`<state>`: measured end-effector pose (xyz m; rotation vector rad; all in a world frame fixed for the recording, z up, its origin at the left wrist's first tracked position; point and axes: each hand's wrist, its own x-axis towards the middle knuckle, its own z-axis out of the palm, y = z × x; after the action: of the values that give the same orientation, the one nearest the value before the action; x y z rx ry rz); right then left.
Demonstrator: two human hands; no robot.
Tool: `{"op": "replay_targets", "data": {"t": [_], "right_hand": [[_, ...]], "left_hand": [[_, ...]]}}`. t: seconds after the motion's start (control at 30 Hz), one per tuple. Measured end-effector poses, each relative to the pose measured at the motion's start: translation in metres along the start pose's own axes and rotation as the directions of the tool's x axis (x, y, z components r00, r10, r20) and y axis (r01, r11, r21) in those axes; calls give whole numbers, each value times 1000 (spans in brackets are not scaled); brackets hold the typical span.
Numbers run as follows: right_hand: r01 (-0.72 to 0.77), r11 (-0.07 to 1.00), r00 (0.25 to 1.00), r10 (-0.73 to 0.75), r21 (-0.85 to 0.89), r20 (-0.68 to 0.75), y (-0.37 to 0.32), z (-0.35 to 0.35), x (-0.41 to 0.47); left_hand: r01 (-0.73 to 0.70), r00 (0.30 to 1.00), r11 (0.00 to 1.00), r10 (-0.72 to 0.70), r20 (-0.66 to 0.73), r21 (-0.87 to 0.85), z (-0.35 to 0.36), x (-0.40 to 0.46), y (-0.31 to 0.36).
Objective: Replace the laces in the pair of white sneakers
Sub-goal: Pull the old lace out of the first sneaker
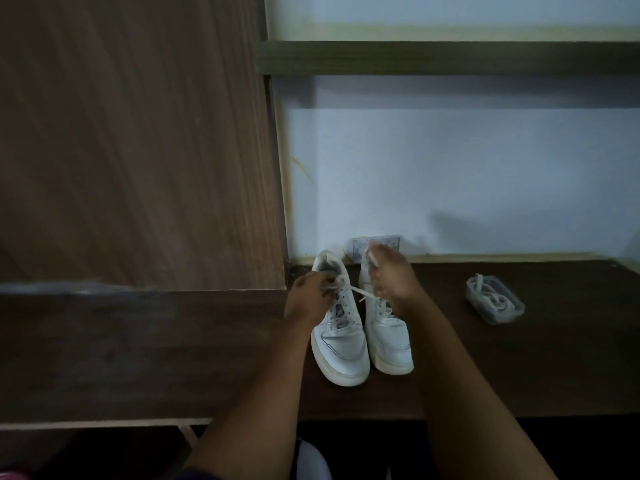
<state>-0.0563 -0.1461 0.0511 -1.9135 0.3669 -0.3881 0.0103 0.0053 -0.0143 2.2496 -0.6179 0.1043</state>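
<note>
While the tall wooden cabinet side (138, 140) fills the left of our view and the pale wall (450, 174) rises behind, we work at a dark wooden desk (519, 368) where the pair of white sneakers stands side by side, toes toward us. Our left sneaker (341, 344) and right sneaker (389, 341) touch along their inner edges, near the back of the desk. To the right, well apart from them, sits a small clear plastic box (494, 299) with a coiled white lace inside. Our left hand (308, 299) curls over the left sneaker's upper eyelets and pinches its lace (360, 292), which stretches toward our right hand (391, 275). That hand is raised over the right sneaker's collar with fingers curled; motion blur keeps us from telling what it grips.
</note>
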Motion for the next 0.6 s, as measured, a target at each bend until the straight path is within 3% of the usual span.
{"op": "replay_targets", "data": {"t": [0.07,0.17,0.3,0.43,0.47,0.53,0.6], "right_hand": [[187,862,981,-141,-471,133,17,10,4],[310,669,951,-218,-676,221,40,19,9],[212,787,976,-201,-579,85,36,4,14],[127,820,985,-172,-559,-27,36,12,6],[150,847,986,-165,-510,16,35,17,1],[227,899,951,-121,-374,286,31,15,-10],[115,954,826,63,-277,560,24,3,-14]], "left_hand": [[-4,1000,1000,4,-20,1,-1,-2,1],[5,999,1000,-6,-53,-16,0,-5,0],[29,997,998,-25,-70,54,2,-3,0],[35,999,995,-33,-28,88,9,0,6],[38,999,995,-36,-23,89,11,1,6],[48,998,999,-46,-45,26,15,1,3],[38,992,997,-45,-115,-60,19,-1,-3]]}}
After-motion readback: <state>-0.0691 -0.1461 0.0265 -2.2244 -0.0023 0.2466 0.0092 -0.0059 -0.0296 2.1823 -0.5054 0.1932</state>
